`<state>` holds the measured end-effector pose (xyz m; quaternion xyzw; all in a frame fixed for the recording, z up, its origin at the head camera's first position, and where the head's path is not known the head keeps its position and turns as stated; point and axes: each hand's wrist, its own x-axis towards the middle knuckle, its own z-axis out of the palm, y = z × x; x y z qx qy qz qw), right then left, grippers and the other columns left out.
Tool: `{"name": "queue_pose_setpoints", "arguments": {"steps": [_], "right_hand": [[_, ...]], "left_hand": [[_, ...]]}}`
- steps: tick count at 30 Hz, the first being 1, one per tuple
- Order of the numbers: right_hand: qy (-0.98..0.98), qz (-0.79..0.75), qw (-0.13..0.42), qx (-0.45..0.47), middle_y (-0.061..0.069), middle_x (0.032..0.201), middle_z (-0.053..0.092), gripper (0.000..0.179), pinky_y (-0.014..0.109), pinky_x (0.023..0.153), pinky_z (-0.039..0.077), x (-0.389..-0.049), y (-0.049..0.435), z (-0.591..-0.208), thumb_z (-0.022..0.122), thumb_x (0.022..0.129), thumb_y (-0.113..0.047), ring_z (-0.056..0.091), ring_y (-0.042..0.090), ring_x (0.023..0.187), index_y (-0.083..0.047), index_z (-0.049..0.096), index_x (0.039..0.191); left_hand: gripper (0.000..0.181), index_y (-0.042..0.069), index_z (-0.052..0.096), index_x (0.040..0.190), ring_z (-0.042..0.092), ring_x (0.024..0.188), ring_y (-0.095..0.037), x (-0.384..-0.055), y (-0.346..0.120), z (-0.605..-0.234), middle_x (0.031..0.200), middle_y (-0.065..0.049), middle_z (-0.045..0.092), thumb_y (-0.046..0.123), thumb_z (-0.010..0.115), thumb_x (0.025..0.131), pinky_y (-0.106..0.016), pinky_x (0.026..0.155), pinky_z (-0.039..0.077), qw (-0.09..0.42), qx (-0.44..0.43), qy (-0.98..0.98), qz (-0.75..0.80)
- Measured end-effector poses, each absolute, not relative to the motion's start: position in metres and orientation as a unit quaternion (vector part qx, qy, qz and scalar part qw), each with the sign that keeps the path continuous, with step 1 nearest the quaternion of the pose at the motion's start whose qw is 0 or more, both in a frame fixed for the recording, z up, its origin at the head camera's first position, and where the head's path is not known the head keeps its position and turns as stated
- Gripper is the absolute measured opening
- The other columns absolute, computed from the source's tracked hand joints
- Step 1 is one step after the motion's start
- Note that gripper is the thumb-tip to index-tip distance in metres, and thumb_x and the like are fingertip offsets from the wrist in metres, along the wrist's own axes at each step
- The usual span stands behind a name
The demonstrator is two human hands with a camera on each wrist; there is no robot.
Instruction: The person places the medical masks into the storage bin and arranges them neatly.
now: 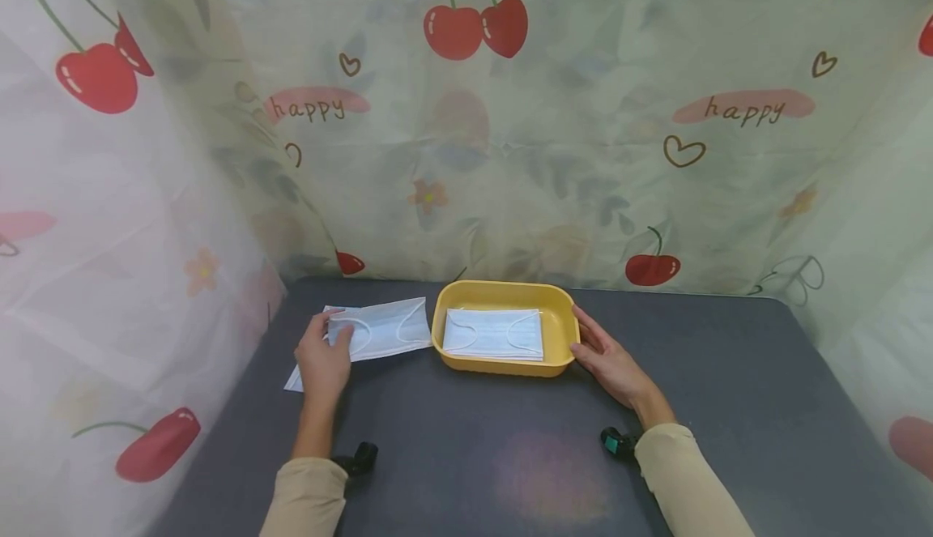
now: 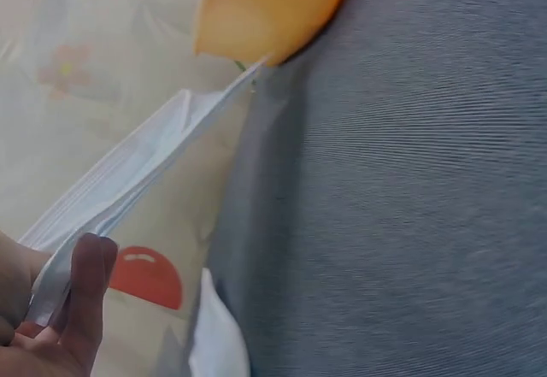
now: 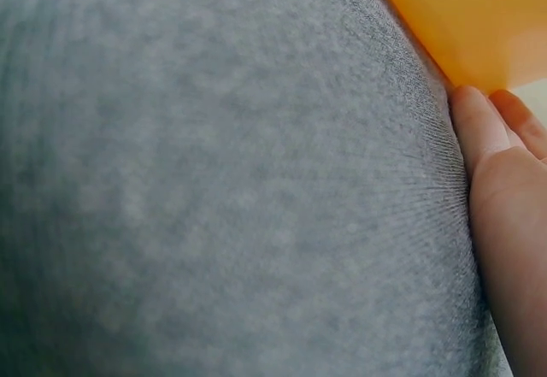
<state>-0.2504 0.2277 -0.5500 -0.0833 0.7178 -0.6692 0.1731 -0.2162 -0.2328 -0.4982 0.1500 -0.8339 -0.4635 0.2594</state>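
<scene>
My left hand (image 1: 324, 367) pinches the left end of a light blue face mask (image 1: 386, 333) between thumb and fingers. In the left wrist view the mask (image 2: 128, 180) slants up off the table, its far end near the yellow tray (image 2: 269, 9). Below it another mask (image 1: 294, 381) lies partly hidden by the hand and the held mask. Inside the yellow tray (image 1: 503, 368) lies a mask (image 1: 493, 336) with white ear loops, flat and lengthwise. The right hand (image 1: 612, 365) rests against the tray's right end, thumb and fingers spread along the outer wall.
Everything sits on a dark grey table (image 1: 466, 440). A cherry-printed curtain (image 1: 554, 156) hangs behind the table's back edge and along both sides. Dark wrist devices (image 1: 357, 460) sit at both wrists.
</scene>
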Motion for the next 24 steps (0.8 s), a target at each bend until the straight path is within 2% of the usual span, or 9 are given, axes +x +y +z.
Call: {"name": "queue_pose_setpoints", "arguments": {"steps": [8, 13, 21, 24], "right_hand": [[0.714, -0.672, 0.173, -0.091, 0.007, 0.173, 0.014, 0.076, 0.042, 0.118, 0.03, -0.249, 0.228, -0.548, 0.057, 0.105, -0.02, 0.02, 0.032, 0.159, -0.034, 0.011, 0.165], [0.712, -0.674, 0.171, -0.093, 0.007, 0.173, 0.014, 0.077, 0.041, 0.117, 0.031, -0.25, 0.228, -0.548, 0.057, 0.105, -0.02, 0.021, 0.032, 0.158, -0.034, 0.012, 0.165], [0.711, -0.675, 0.174, -0.09, 0.006, 0.173, 0.013, 0.078, 0.043, 0.118, 0.03, -0.25, 0.229, -0.548, 0.058, 0.104, -0.021, 0.019, 0.032, 0.159, -0.034, 0.011, 0.165], [0.711, -0.675, 0.176, -0.089, 0.006, 0.173, 0.013, 0.078, 0.043, 0.118, 0.029, -0.25, 0.229, -0.549, 0.058, 0.104, -0.021, 0.019, 0.032, 0.159, -0.034, 0.011, 0.165]], "left_hand": [[0.033, 0.009, 0.068, 0.125, 0.062, 0.129, -0.041, -0.216, -0.236, -0.473, 0.132, -0.021, 0.068, 0.008, 0.071, 0.092, -0.058, 0.106, 0.048, 0.288, 0.142, -0.822, -0.471], [0.036, 0.011, 0.067, 0.128, 0.06, 0.131, -0.041, -0.216, -0.235, -0.458, 0.133, -0.019, 0.068, 0.01, 0.072, 0.092, -0.062, 0.109, 0.046, 0.283, 0.13, -0.811, -0.495], [0.039, 0.016, 0.066, 0.131, 0.062, 0.126, -0.035, -0.218, -0.229, -0.434, 0.128, -0.016, 0.069, 0.013, 0.072, 0.093, -0.058, 0.107, 0.047, 0.269, 0.121, -0.805, -0.515], [0.041, 0.019, 0.066, 0.132, 0.063, 0.124, -0.03, -0.22, -0.227, -0.428, 0.128, -0.013, 0.068, 0.012, 0.073, 0.092, -0.047, 0.098, 0.052, 0.258, 0.116, -0.8, -0.529]]}}
